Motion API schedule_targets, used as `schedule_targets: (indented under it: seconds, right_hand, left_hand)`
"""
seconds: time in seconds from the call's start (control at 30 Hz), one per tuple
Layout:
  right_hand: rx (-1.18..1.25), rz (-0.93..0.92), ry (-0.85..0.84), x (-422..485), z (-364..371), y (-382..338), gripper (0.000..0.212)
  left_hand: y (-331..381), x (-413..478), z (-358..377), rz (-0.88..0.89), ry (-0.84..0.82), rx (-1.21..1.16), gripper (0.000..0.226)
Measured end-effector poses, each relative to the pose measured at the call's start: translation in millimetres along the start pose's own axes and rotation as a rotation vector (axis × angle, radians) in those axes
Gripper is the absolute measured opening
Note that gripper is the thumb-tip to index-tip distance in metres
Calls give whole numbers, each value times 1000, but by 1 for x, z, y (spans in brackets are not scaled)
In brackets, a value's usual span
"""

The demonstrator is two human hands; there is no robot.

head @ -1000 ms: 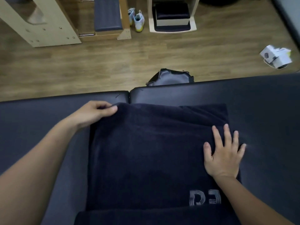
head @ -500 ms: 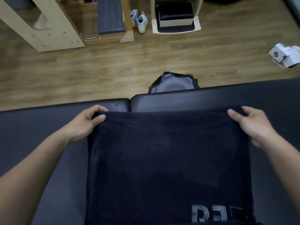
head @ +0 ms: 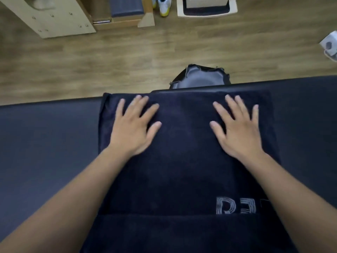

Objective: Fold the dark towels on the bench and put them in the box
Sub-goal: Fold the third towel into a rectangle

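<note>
A dark navy towel [head: 184, 161] lies spread on the dark padded bench [head: 45, 143], its far edge at the bench's far side. White lettering shows near its lower right. My left hand [head: 133, 125] lies flat on the towel's far left part, fingers spread. My right hand [head: 238, 126] lies flat on the far right part, fingers spread too. A folded layer of dark cloth [head: 182, 232] crosses the bottom of the view. No box can be told apart in this view.
Beyond the bench is a wooden floor with a dark bag-like thing [head: 200, 77] just past the edge. Wooden frames [head: 54, 17], a pair of white shoes [head: 163, 4] and a white object [head: 330, 46] sit farther off.
Both hands let go of the towel's far corners and now lie flat on top of it, nearer the middle. The towel's far edge sits closer to the bench's far side.
</note>
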State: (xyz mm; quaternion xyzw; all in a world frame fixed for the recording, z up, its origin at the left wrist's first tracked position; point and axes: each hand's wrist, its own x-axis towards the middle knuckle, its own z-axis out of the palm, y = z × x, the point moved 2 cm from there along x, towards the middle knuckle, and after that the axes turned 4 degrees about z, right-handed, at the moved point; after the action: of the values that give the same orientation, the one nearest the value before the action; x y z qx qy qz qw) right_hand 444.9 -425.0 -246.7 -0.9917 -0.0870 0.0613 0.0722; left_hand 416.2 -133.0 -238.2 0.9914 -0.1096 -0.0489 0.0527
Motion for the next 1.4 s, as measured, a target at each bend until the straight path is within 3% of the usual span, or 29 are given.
schedule_targets:
  seconds: [0.07,0.2,0.27,0.33,0.4,0.47,0.57,0.63,0.67,0.73,0.8,0.83,0.9,1.03,1.1,1.17,1.23,1.3,1.33,1.4]
  right_hand:
    - [-69,65,-90,6,7,21,72]
    - [-109,220,-145,15,-3,42,74]
    - [-60,244,-99,6,-6,8,68]
    - [-8,68,-67,-15,1,-35,65]
    - [-79,-109,-164,-34,14,-48,68]
    - [-113,-44,-164,-36,15,-19,73]
    - [-119,212,-173,-31,4,37,76]
    - [-53,311,-167,-37,-3,31,70]
    - [-11,300,-116,-45,-6,11,66]
    - [56,121,-50,-76,-4,-41,64]
    - [-4,-158,-120,-118,16,-74,65]
    - [-62,-216,-174,-131,25,-72,66]
    - [-85,-121,-206,-128,26,-34,70]
    - [-156,295,-281,-121,1,51,71]
    - [-51,377,-185,-137,-16,52,69]
    - [10,262,-54,-168,-22,15,67]
    - [26,14,-32,-213,-9,-42,62]
    - [-12,-164,-101,-252,14,-81,59]
    - [-49,-172,-124,-261,22,-83,59]
    - [-110,-48,-153,-259,26,-53,62]
  left_hand:
    - [-29,7,10,-155,-101,-12,65]
    - [-91,6,-7,-719,-188,-67,63]
    - [-64,5,-19,-617,-84,70,65]
    - [-14,-2,-18,-290,26,54,66]
    - [11,-18,-3,-58,-109,36,69]
    - [-15,-24,9,-176,-191,34,68]
    - [-53,-17,5,-451,-177,42,65]
    - [-35,-18,-7,-514,-111,31,67]
    - [-12,-23,-10,-461,-49,28,67]
    - [44,-55,-6,-192,19,-25,67]
    - [75,-103,14,77,-94,-24,67]
    - [71,-120,24,113,-155,6,67]
    - [37,-129,32,10,-180,35,67]
    - [-32,-133,17,-373,-291,68,64]
    - [-41,-143,-2,-512,-285,93,68]
    - [-10,-155,-18,-416,-137,142,65]
    - [53,-180,-18,-122,14,32,63]
    - [105,-221,-1,156,-63,-67,63]
    - [110,-237,10,188,-137,-67,62]
    - [87,-254,23,76,-196,-46,64]
